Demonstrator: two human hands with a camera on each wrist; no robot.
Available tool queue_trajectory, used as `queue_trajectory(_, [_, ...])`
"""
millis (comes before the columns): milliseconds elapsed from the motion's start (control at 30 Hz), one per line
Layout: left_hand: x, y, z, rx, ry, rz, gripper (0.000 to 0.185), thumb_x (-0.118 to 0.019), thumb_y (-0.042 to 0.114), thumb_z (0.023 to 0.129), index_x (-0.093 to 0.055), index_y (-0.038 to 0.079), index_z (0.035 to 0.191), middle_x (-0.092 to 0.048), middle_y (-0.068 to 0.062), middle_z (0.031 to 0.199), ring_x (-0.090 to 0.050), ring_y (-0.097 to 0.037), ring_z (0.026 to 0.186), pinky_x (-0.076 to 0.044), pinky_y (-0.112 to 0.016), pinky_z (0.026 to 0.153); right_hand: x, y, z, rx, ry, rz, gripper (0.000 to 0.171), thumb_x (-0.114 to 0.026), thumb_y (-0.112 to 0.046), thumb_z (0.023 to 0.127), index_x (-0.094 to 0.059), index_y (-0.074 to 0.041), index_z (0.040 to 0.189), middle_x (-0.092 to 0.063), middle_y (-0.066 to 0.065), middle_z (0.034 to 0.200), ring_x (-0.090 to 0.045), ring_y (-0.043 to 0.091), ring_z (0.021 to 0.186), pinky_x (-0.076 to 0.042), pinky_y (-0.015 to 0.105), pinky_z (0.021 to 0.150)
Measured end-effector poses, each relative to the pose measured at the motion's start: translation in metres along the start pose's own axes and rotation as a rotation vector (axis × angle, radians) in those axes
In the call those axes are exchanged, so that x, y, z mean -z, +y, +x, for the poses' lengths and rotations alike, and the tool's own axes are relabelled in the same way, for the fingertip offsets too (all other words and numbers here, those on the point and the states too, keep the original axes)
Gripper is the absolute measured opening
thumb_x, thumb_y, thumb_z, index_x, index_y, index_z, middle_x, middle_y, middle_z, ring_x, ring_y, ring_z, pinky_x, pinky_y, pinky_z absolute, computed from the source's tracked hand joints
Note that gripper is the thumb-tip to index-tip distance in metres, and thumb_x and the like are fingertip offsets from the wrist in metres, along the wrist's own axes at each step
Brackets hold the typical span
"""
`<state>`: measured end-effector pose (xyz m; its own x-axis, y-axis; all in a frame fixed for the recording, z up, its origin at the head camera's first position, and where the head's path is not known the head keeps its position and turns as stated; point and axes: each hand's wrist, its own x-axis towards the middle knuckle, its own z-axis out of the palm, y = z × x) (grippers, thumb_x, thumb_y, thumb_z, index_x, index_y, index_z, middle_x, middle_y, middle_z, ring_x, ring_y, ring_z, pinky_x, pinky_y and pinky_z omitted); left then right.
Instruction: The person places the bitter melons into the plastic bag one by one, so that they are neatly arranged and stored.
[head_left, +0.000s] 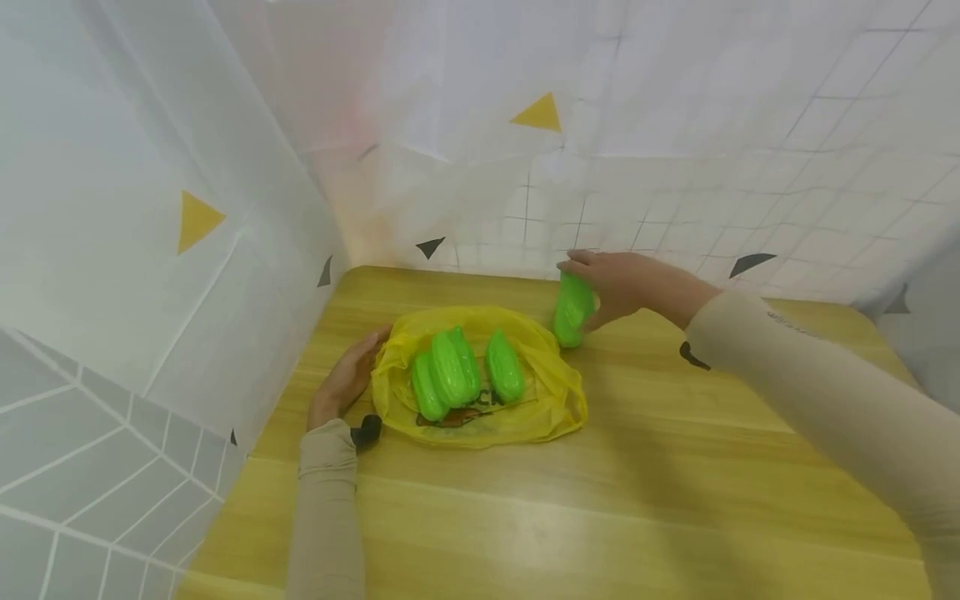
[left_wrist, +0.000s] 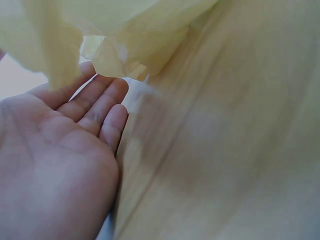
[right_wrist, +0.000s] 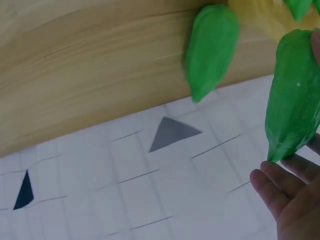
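Meanwhile, the right hand (head_left: 622,283) grips a bumpy green plastic gourd (head_left: 573,310) at the far side of the wooden counter (head_left: 675,467), while the open left hand (head_left: 347,379) steadies the crumpled yellow plastic bag (head_left: 547,400) holding three matching gourds (head_left: 450,371).

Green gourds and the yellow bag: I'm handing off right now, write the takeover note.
Left hand: open, lying flat against the left edge of the yellow bag, which is spread on the wooden table.
Right hand: grips one green gourd above the table, just beyond the bag's far right edge.
Done: three green gourds lie on the bag.
Left: the held gourd is not yet on the bag. In the right wrist view another green piece shows by the table edge; what it is cannot be told.
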<state>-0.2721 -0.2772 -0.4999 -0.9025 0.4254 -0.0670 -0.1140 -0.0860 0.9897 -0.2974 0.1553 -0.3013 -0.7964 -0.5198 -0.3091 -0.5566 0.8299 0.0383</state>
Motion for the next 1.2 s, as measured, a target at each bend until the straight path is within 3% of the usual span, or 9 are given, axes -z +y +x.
queue_trajectory(367, [-0.003,0.002,0.001,-0.012,0.001,-0.001,0.061,-0.026,0.04,0.108,-0.018,0.003,0.156,-0.016,-0.013,0.163,-0.009,-0.031,0.151,-0.003,-0.052,0.122,-0.012,-0.053,0.027,0.158,-0.098,-0.078,0.109,-0.075,-0.06,0.077,-0.021,-0.008,0.156,-0.015,0.022,0.162,-0.038,0.044,0.138,-0.04,0.056,0.108])
queue_trajectory(533, [-0.005,0.0,0.004,-0.014,-0.018,-0.001,0.061,-0.026,0.04,0.108,-0.018,0.004,0.156,-0.016,-0.011,0.164,-0.008,-0.03,0.151,-0.002,-0.052,0.122,-0.021,-0.073,0.031,0.214,-0.11,-0.092,0.109,-0.074,-0.063,0.076,-0.022,-0.01,0.156,-0.015,0.021,0.162,-0.046,0.042,0.132,-0.044,0.051,0.106])
queue_trajectory(733, [-0.009,0.002,0.007,-0.004,-0.009,0.017,0.064,-0.028,0.044,0.107,-0.017,0.005,0.156,-0.015,-0.012,0.164,-0.008,-0.031,0.151,-0.003,-0.053,0.122,-0.031,-0.085,0.032,0.255,-0.104,-0.098,0.109,-0.075,-0.061,0.075,-0.023,-0.008,0.155,-0.019,0.021,0.161,-0.038,0.043,0.139,-0.037,0.052,0.112])
queue_trajectory(1200, [-0.009,0.001,0.005,0.004,-0.012,0.016,0.061,-0.027,0.043,0.107,-0.02,0.009,0.157,-0.019,-0.007,0.164,-0.011,-0.027,0.151,-0.005,-0.049,0.123,-0.036,-0.096,0.031,0.274,-0.105,-0.118,0.106,-0.072,-0.062,0.078,-0.023,-0.007,0.155,-0.021,0.021,0.16,-0.045,0.042,0.133,-0.044,0.05,0.106])
